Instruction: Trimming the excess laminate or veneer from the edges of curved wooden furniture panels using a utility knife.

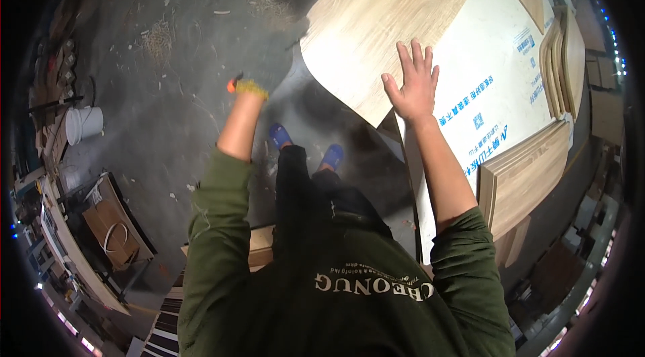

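A light wood-grain panel (376, 31) lies over a white printed sheet (457, 108) on the work surface to my right. My right hand (414, 85) is bare and open, fingers spread over the panel's near right edge. At the panel's left edge is my left hand (272, 58), in a dark grey glove with a yellow cuff (250, 88). Motion blur and the dark floor behind it hide its fingers, so I cannot tell whether it grips the edge. An orange spot shows beside the cuff.
Wood-grain panels (524, 172) are stacked at the right edge of the work surface, with curved pieces (561, 64) beyond. Shavings (158, 41) litter the grey floor (181, 122). Far left stand a white bucket (84, 124) and a cardboard piece (111, 232). My feet wear blue clogs (332, 155).
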### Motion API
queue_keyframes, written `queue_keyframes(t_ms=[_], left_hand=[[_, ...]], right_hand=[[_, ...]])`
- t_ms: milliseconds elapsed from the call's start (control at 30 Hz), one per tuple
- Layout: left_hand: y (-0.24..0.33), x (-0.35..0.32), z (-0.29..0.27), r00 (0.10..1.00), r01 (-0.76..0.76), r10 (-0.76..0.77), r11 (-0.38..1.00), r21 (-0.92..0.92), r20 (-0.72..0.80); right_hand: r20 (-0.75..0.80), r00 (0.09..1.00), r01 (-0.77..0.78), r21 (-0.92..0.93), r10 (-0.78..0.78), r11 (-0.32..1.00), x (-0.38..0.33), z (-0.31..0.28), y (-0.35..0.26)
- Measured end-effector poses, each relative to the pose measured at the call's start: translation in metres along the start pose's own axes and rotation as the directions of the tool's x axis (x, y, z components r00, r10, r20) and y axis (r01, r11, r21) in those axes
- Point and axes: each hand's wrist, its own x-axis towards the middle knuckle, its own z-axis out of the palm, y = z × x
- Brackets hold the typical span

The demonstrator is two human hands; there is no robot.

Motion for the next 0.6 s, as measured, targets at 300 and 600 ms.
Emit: queue_keyframes(t_ms=[300,600], left_hand=[[0.114,-0.084,0.045,0.998,-0.053,0.056,0.971,0.232,-0.006],[0.086,-0.139,0.058,0.999,0.014,0.019,0.608,0.794,-0.032]], right_hand=[[-0.003,0.999,-0.037,-0.024,0.037,0.999,0.0,0.0,0.008],[-0.027,0.998,-0.057,0.006,0.058,0.998,0.024,0.006,-0.008]])
